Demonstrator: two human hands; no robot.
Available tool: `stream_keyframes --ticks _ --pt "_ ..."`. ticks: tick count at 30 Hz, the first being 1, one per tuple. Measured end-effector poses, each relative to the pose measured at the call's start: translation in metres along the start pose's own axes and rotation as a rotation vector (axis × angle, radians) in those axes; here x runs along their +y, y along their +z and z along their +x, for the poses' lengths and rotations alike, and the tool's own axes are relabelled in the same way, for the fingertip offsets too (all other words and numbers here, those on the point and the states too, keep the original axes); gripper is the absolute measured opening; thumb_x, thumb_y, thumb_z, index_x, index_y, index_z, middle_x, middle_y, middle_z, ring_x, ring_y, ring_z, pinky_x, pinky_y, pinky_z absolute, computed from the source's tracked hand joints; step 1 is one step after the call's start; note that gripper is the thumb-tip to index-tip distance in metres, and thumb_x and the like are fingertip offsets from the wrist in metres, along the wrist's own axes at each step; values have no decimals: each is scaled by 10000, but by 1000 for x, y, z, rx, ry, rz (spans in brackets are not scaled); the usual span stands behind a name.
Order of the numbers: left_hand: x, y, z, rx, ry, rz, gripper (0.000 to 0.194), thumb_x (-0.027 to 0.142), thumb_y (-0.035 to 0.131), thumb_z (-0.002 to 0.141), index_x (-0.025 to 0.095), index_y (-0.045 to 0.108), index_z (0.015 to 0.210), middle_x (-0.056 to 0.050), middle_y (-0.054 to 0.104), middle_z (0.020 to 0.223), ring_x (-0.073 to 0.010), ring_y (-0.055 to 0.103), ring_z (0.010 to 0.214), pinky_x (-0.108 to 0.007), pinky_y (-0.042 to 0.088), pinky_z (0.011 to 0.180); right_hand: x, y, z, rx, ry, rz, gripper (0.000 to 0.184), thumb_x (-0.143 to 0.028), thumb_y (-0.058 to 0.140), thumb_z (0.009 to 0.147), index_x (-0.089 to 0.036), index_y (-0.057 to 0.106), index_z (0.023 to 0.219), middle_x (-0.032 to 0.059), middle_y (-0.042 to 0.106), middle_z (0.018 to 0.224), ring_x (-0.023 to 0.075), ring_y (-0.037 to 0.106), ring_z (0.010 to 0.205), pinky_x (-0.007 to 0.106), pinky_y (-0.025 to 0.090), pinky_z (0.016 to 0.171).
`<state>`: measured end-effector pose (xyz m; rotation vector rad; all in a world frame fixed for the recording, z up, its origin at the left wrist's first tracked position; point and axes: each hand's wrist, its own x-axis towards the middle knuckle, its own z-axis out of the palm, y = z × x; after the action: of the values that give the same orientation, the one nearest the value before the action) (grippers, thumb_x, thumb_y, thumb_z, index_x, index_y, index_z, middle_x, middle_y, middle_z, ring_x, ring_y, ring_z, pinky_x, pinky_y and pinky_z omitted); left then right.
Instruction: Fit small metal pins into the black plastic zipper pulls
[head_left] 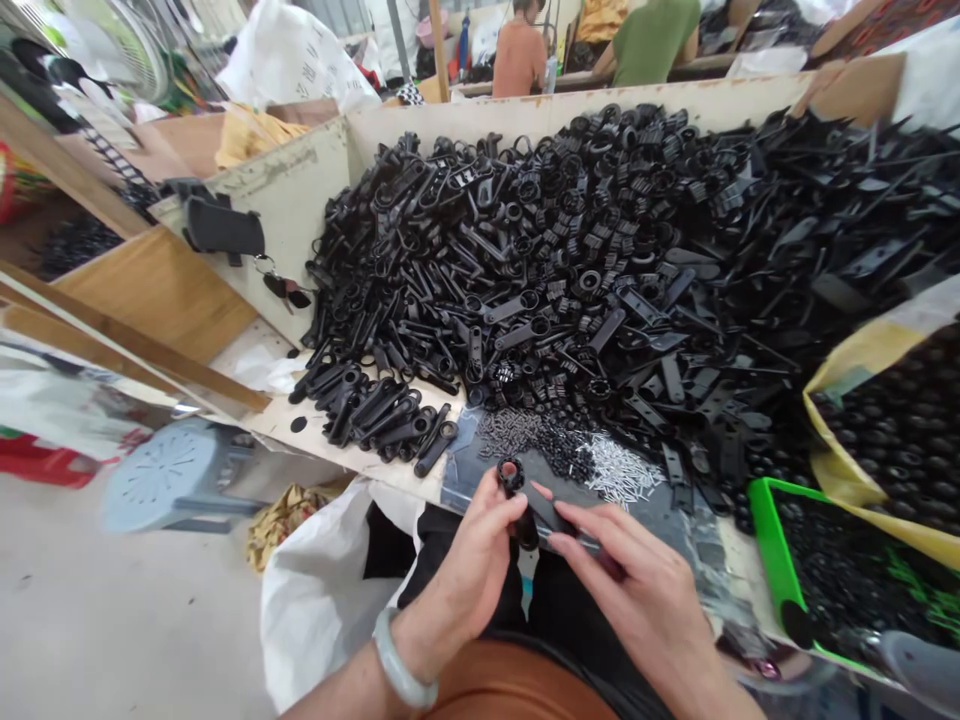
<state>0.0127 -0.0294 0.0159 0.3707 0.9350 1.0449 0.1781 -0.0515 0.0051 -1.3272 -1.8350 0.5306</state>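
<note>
My left hand [469, 555], with a pale bangle at the wrist, is closed round a black plastic handle with a ring-shaped end [511, 476]. The ring end points up and away from me. Close on its right, my right hand [637, 575] pinches a dark flat plastic piece [553, 515], partly hidden by the fingers. Just beyond the hands lie small piles of silver pins [619, 468], small black parts [562, 452] and grey-brown bits [510, 433]. To the left, several similar black handles [386, 408] lie side by side on the table edge.
A large heap of black plastic parts [525, 240] fills the walled table. On the right are a green tray [766, 540] and a yellow-edged bag [825, 385] of round black parts. A blue stool [169, 475] stands left. Two people sit beyond the back wall.
</note>
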Motion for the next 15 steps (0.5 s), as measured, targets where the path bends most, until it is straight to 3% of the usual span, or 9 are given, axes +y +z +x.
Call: stream_keyframes --ticks 3,8,15 --pt "-2 2 -1 -1 -15 -14 207 293 761 833 212 728 1020 -60 726 1104 -230 588 1145 -343 399 1070 -12 9 -6 54 38 -2 214 -286 625 999 -212 745 1160 32 749 892 107 637 525 211 546 514" --pt "-2 7 -3 4 22 -34 248 329 789 848 212 703 1050 -71 720 1134 -230 599 1143 -352 434 1045 -19 20 -11 157 39 -46 211 -284 621 999 -202 752 1142 44 755 891 121 650 537 227 540 515" --pt "-5 5 -4 9 35 -64 282 347 816 837 217 694 1056 -66 722 1134 -216 615 1111 -354 443 1031 -21 23 -13 170 37 -64 198 -269 627 991 -205 759 1123 46 743 858 138 675 576 237 551 533"
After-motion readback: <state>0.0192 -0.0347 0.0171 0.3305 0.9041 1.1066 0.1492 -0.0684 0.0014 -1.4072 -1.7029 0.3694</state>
